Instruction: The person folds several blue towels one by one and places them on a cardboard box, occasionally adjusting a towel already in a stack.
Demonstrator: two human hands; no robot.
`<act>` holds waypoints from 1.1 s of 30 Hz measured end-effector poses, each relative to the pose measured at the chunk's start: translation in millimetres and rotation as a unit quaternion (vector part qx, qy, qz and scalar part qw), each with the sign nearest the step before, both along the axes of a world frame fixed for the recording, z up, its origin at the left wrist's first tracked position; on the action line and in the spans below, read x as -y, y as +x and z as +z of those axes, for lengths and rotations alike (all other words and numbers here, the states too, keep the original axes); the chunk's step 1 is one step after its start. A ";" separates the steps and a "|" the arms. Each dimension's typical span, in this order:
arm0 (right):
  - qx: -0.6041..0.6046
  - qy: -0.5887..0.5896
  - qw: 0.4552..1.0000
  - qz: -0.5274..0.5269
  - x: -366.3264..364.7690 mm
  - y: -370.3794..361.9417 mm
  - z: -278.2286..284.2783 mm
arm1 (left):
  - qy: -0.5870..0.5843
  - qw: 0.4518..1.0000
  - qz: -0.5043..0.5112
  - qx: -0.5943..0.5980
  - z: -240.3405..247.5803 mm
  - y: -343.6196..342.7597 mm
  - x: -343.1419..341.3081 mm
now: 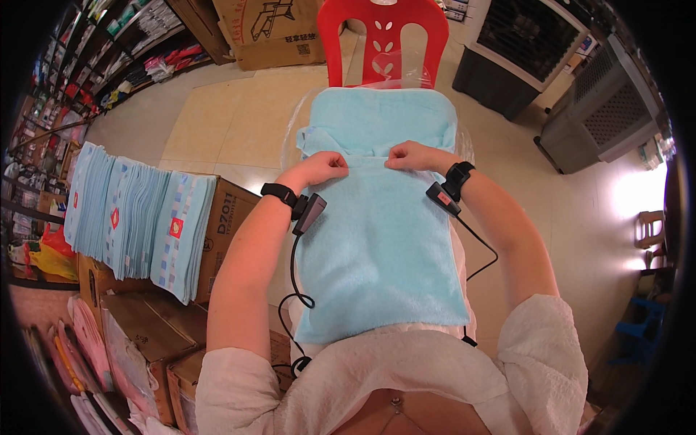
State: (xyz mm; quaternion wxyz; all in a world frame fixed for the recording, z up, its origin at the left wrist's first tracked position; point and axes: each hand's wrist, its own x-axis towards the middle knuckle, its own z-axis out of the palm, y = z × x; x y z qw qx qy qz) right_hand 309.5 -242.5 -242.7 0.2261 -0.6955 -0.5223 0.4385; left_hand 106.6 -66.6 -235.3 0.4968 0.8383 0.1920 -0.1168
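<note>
A light blue plush towel (377, 246) lies spread over my lap, its near edge toward my waist. Along its far edge, my left hand (326, 167) is closed with the fingertips pinching the fabric. A short way to the right, my right hand (415, 156) pinches the same edge, thumb against fingers. Just beyond both hands is more light blue towelling (384, 112), folded, resting toward the chair on clear plastic (293, 134). Whether it is a separate towel from the one on my lap, I cannot tell. Each wrist wears a black strap with a small cabled device.
Ahead stands a red plastic chair (331, 43). To my left, stacks of folded blue towels (181, 232) rest on cardboard boxes (156, 319). Crowded shelves (138, 43) line the far left. Two air coolers (518, 54) stand at the far right, with blue stools (638, 326) lower down.
</note>
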 end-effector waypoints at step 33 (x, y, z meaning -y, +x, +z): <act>-0.067 -0.015 0.987 -0.145 72.4 45.9 28.0 | -0.225 0.962 0.116 -0.102 44.4 -86.3 -45.0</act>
